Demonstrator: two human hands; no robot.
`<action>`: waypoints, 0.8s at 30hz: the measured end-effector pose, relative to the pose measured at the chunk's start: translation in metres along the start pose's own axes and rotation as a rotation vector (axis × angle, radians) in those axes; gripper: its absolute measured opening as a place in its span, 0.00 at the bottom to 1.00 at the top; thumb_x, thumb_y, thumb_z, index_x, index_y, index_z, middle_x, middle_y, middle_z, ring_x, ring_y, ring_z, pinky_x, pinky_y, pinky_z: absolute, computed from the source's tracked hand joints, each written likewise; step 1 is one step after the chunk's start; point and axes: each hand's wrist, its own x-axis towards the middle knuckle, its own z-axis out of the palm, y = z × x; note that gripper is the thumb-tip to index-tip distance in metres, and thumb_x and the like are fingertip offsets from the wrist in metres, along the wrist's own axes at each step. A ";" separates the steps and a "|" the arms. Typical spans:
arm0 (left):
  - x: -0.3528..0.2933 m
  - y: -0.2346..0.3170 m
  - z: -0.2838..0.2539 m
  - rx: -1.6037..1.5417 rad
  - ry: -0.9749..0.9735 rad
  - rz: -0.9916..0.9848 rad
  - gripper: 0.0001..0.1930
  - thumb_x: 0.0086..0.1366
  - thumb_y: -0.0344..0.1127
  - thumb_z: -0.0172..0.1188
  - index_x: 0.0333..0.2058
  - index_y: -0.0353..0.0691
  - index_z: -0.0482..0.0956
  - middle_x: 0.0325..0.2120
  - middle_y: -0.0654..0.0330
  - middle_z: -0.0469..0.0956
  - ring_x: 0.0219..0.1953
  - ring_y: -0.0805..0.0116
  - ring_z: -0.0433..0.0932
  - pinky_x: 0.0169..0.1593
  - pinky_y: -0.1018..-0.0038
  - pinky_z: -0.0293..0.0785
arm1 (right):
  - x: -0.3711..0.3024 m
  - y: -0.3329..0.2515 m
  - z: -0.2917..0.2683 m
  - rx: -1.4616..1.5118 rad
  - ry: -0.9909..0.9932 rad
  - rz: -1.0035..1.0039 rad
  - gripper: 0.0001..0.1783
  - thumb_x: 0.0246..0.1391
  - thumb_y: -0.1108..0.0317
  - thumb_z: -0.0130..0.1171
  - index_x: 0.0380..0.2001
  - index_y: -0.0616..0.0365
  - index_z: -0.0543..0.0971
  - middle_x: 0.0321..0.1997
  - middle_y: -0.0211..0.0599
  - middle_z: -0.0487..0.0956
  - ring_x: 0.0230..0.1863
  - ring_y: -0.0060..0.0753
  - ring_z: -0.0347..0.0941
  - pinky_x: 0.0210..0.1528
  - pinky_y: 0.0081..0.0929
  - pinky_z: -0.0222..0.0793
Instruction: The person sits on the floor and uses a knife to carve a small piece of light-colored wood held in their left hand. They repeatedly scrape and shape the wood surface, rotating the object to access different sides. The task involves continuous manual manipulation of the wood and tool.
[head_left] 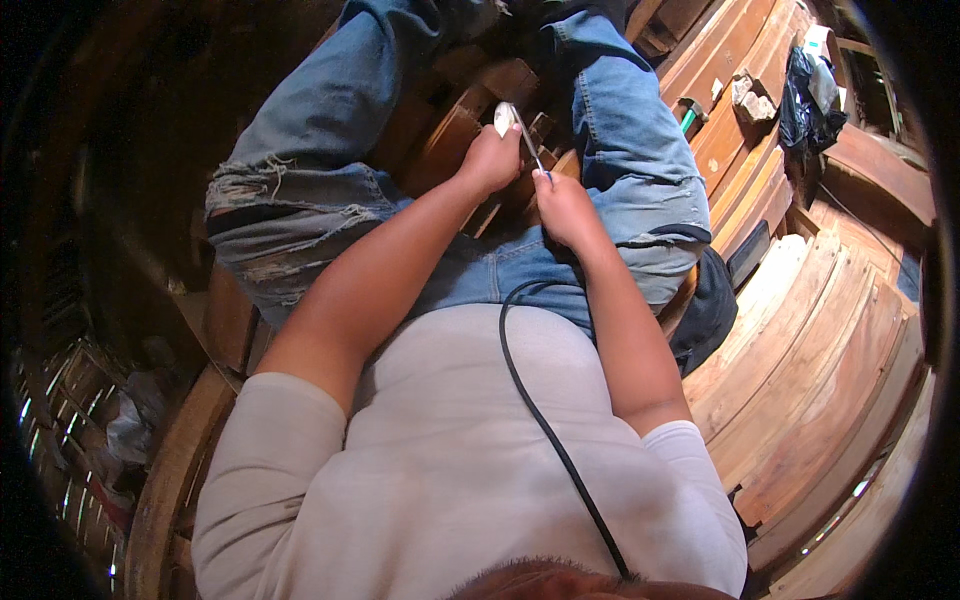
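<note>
Between my knees, my left hand (492,158) is closed around a small, pale, rounded piece (503,118); its exact kind does not show. My right hand (567,208) grips a slim, straight metal tool (529,141). The tool slants up and left, and its far end lies against or just beside the pale piece; I cannot tell which. My fingers hide part of both things. Below the hands are brown wooden pieces (455,135), partly in shadow between my jeans-covered legs.
Wooden boards (800,350) are stacked on my right. Farther up lie a green-handled tool (690,118), pale rough lumps (752,100) and a black plastic bag (808,105). A black cable (545,425) runs down my shirt. Curved wood (165,490) stands at lower left.
</note>
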 end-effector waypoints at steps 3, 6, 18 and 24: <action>0.002 0.000 -0.003 -0.021 -0.022 -0.020 0.29 0.74 0.52 0.51 0.46 0.21 0.74 0.41 0.32 0.81 0.46 0.39 0.82 0.50 0.52 0.75 | 0.014 -0.005 0.005 -0.014 0.000 -0.023 0.28 0.72 0.53 0.42 0.35 0.71 0.80 0.39 0.68 0.80 0.46 0.72 0.76 0.48 0.55 0.70; 0.019 -0.026 0.005 0.048 0.078 0.044 0.30 0.73 0.52 0.51 0.47 0.21 0.73 0.46 0.29 0.79 0.53 0.34 0.78 0.55 0.51 0.73 | 0.016 -0.006 0.006 -0.028 0.001 -0.005 0.29 0.72 0.52 0.43 0.35 0.70 0.79 0.38 0.67 0.80 0.45 0.71 0.76 0.47 0.55 0.70; -0.004 -0.003 -0.003 0.349 0.090 0.089 0.25 0.66 0.44 0.60 0.49 0.24 0.71 0.48 0.31 0.78 0.53 0.35 0.78 0.56 0.52 0.74 | -0.005 0.006 -0.009 0.105 -0.071 0.120 0.29 0.72 0.50 0.46 0.35 0.70 0.77 0.37 0.67 0.79 0.43 0.70 0.76 0.45 0.52 0.70; -0.006 0.003 -0.004 0.450 0.079 0.068 0.25 0.66 0.43 0.60 0.50 0.26 0.70 0.48 0.32 0.79 0.53 0.37 0.79 0.57 0.52 0.74 | -0.006 0.007 -0.009 0.096 -0.053 0.106 0.28 0.72 0.51 0.46 0.35 0.70 0.77 0.36 0.68 0.79 0.43 0.71 0.75 0.45 0.53 0.70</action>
